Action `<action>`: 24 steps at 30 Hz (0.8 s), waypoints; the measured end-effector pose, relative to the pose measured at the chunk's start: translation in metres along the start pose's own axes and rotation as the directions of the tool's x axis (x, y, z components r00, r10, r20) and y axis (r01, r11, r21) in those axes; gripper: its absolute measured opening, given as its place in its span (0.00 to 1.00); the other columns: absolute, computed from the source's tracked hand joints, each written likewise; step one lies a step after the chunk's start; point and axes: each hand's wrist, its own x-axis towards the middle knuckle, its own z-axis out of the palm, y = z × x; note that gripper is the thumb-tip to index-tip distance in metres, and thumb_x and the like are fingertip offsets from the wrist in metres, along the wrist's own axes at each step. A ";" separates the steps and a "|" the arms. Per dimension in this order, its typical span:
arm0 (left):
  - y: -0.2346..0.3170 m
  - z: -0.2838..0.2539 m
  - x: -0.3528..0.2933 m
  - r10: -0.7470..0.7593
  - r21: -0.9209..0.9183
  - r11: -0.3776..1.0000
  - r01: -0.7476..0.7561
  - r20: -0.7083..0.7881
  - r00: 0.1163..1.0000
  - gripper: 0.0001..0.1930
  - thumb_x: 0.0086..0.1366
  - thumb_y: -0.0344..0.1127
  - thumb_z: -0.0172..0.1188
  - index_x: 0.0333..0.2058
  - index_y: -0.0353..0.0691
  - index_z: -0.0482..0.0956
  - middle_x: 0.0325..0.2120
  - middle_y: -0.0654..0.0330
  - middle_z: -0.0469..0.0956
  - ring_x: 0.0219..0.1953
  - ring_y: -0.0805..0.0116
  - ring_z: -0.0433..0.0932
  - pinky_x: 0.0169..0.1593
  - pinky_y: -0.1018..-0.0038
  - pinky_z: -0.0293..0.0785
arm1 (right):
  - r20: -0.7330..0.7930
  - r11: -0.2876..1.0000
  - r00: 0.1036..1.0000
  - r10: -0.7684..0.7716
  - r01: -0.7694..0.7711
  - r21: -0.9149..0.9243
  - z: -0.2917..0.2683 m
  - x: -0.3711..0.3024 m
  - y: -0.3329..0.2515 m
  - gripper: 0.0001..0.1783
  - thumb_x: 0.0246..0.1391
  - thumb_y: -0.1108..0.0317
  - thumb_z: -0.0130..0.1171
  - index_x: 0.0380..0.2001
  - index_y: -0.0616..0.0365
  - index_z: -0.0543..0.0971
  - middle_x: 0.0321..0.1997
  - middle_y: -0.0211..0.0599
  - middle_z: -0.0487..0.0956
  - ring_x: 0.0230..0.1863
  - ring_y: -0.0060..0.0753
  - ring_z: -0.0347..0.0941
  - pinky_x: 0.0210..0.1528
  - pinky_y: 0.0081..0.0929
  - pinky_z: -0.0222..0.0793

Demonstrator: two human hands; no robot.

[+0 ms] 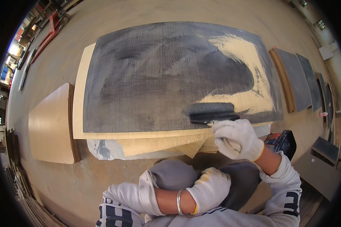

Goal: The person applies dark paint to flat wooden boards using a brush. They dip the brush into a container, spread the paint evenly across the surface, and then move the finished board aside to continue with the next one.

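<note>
My right hand [236, 140], in a white knit glove, is closed on the handle of a wide brush with dark bristles [212, 109]. Its bristles lie against the near right part of a wood-grain board [159, 75]. Dark grey coating covers most of the board, while a curved pale yellow patch [240, 53] shows bare at the right. My left hand [212, 189], gloved too, lies across my lap near the knees, away from the board. That hand's fingertips are hidden, so I cannot tell whether it is open or closed.
More pale boards [163, 145] lie stacked under the coated one. A light wood panel [51, 125] stands at the left, and grey boards [291, 79] at the right. Close to my right wrist is a black container [286, 143]. A red pallet jack [49, 34] sits far left.
</note>
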 end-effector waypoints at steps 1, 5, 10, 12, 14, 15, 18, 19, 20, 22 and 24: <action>0.002 0.002 0.001 0.017 -0.007 1.000 -0.017 -0.018 1.000 0.18 0.65 0.39 0.59 0.47 0.31 0.82 0.31 0.55 0.83 0.35 0.61 0.83 0.38 0.67 0.73 | -0.064 0.994 0.998 0.026 -0.032 -0.107 0.001 -0.001 0.010 0.10 0.47 0.72 0.72 0.32 0.51 0.80 0.37 0.33 0.85 0.29 0.42 0.83 0.32 0.33 0.78; 0.000 -0.005 -0.001 0.008 0.017 1.000 -0.008 0.019 1.000 0.18 0.65 0.39 0.59 0.48 0.31 0.82 0.31 0.55 0.82 0.35 0.61 0.82 0.38 0.66 0.72 | 0.191 0.993 0.982 0.003 0.019 -0.114 -0.008 -0.008 -0.014 0.09 0.47 0.72 0.72 0.31 0.50 0.81 0.38 0.33 0.86 0.29 0.42 0.84 0.31 0.32 0.78; 0.001 -0.001 0.002 -0.004 0.036 0.999 0.003 0.020 1.000 0.21 0.66 0.38 0.59 0.52 0.30 0.82 0.30 0.56 0.81 0.35 0.61 0.82 0.37 0.66 0.72 | -0.078 0.991 0.997 -0.006 -0.004 -0.130 -0.024 -0.018 0.023 0.11 0.47 0.75 0.71 0.32 0.51 0.79 0.36 0.35 0.85 0.31 0.45 0.85 0.33 0.32 0.81; 0.004 -0.001 0.003 -0.014 0.047 0.999 0.011 0.065 0.998 0.21 0.66 0.38 0.59 0.52 0.29 0.82 0.31 0.56 0.81 0.35 0.61 0.82 0.37 0.66 0.72 | 0.161 0.997 0.987 0.026 -0.015 -0.074 -0.028 -0.018 -0.006 0.11 0.47 0.76 0.71 0.33 0.51 0.79 0.36 0.36 0.85 0.30 0.45 0.84 0.33 0.34 0.81; -0.001 -0.001 0.004 0.000 0.041 0.999 -0.002 0.040 0.999 0.21 0.65 0.37 0.59 0.52 0.30 0.82 0.31 0.56 0.81 0.34 0.62 0.81 0.36 0.66 0.72 | 0.056 0.999 0.998 0.016 -0.014 -0.030 -0.022 -0.025 0.008 0.12 0.46 0.76 0.72 0.33 0.51 0.79 0.35 0.35 0.85 0.29 0.44 0.83 0.31 0.33 0.79; -0.002 -0.003 0.006 0.017 0.043 0.999 -0.018 0.018 1.000 0.21 0.65 0.37 0.59 0.52 0.30 0.82 0.31 0.56 0.81 0.33 0.62 0.81 0.36 0.67 0.72 | -0.113 1.000 0.994 0.009 -0.011 -0.023 -0.020 -0.027 0.030 0.13 0.44 0.75 0.72 0.32 0.50 0.79 0.35 0.34 0.84 0.28 0.43 0.82 0.30 0.33 0.77; 0.003 0.005 0.007 0.015 -0.032 0.999 -0.015 0.005 1.000 0.21 0.65 0.37 0.60 0.53 0.30 0.82 0.32 0.56 0.82 0.33 0.62 0.81 0.36 0.67 0.73 | -0.021 0.999 1.000 -0.016 0.015 -0.028 -0.021 -0.017 0.021 0.12 0.45 0.75 0.72 0.33 0.51 0.80 0.35 0.36 0.85 0.29 0.43 0.84 0.32 0.33 0.79; 0.002 0.003 0.008 0.000 -0.005 1.000 0.000 0.011 1.000 0.21 0.65 0.37 0.60 0.53 0.30 0.82 0.32 0.56 0.82 0.33 0.62 0.81 0.37 0.67 0.73 | 0.049 1.000 0.999 -0.022 0.021 0.015 -0.018 -0.015 0.007 0.12 0.46 0.75 0.71 0.33 0.52 0.81 0.35 0.36 0.85 0.30 0.43 0.84 0.33 0.33 0.80; 0.001 0.000 0.009 -0.016 0.021 1.000 0.016 0.017 1.000 0.21 0.64 0.37 0.60 0.53 0.31 0.82 0.33 0.56 0.82 0.33 0.62 0.81 0.37 0.67 0.74 | 0.128 0.999 0.991 -0.027 0.030 -0.028 -0.016 -0.013 -0.003 0.11 0.47 0.75 0.71 0.33 0.52 0.81 0.36 0.38 0.85 0.30 0.45 0.84 0.35 0.34 0.81; 0.001 -0.007 0.009 -0.021 0.044 0.999 0.018 0.051 0.998 0.22 0.64 0.37 0.61 0.54 0.31 0.81 0.33 0.56 0.82 0.34 0.63 0.81 0.38 0.67 0.75 | -0.055 1.000 0.998 0.016 -0.016 -0.013 -0.020 -0.019 0.022 0.11 0.45 0.75 0.72 0.33 0.51 0.81 0.35 0.37 0.85 0.30 0.45 0.83 0.35 0.35 0.80; -0.001 -0.014 0.011 -0.035 0.044 0.999 0.030 0.103 0.994 0.23 0.64 0.37 0.61 0.55 0.31 0.81 0.35 0.55 0.82 0.35 0.63 0.82 0.39 0.67 0.75 | -0.149 0.998 0.988 0.039 -0.045 -0.041 -0.030 -0.013 0.051 0.12 0.45 0.74 0.72 0.33 0.51 0.81 0.36 0.37 0.86 0.32 0.46 0.84 0.36 0.35 0.81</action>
